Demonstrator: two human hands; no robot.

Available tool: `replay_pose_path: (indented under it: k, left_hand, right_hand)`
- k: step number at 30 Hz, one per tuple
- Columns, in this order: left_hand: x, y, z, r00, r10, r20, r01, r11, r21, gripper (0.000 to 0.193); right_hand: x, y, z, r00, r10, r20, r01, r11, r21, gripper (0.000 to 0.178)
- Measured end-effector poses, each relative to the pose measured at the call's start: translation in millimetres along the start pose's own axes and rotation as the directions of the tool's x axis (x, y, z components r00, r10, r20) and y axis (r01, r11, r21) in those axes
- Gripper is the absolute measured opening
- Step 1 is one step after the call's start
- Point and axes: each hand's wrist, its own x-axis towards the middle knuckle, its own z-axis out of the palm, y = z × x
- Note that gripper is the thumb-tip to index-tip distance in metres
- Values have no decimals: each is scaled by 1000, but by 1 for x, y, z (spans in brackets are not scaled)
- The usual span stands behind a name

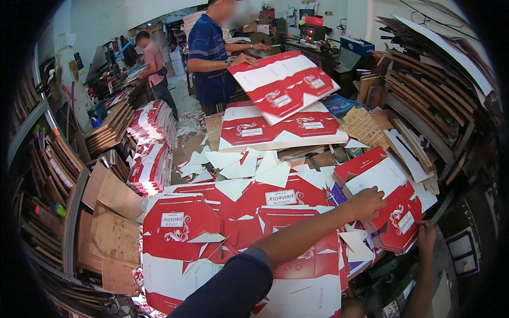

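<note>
My left arm, in a dark sleeve, reaches across the table to the right. My left hand [366,204] is closed, its fingers bent over a stack of red-and-white printed cardboard box blanks [395,209]; its fingertips are partly hidden. My right hand [426,237] pinches the near right edge of the same stack. Left of them lie larger piles of matching box blanks [180,228], partly covered by my left arm. Loose white triangular offcuts [356,245] lie beside the stack, and more scraps [238,165] are strewn behind the piles.
Across the table a person in a blue shirt [212,47] tilts a printed sheet [286,85] over a sheet pile [275,139]. Another person [154,69] stands farther back left. Wooden boards [114,228] lean at left; shelves of boards [429,95] crowd the right.
</note>
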Motion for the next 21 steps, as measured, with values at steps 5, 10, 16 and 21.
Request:
replay_pose_path:
  k: [5,10,16,21]
  left_hand:
    - [-2,1,2,999,-34,-40,33,999,-31,22]
    - [7,-3,20,964,-170,-205,107,953,-284,19]
    - [-8,-89,3,782,-474,-406,222,819,-529,27]
    - [-14,-114,-72,437,-735,-518,618,664,-421,24]
  right_hand:
    - [0,-5,0,1000,1,-7,-1,1000,-12,16]
    - [-6,13,-4,997,-46,-68,43,998,-50,18]
    - [10,-12,12,996,-87,-30,85,994,-70,20]
    - [-3,-17,-1,998,-3,-69,-1,998,-62,19]
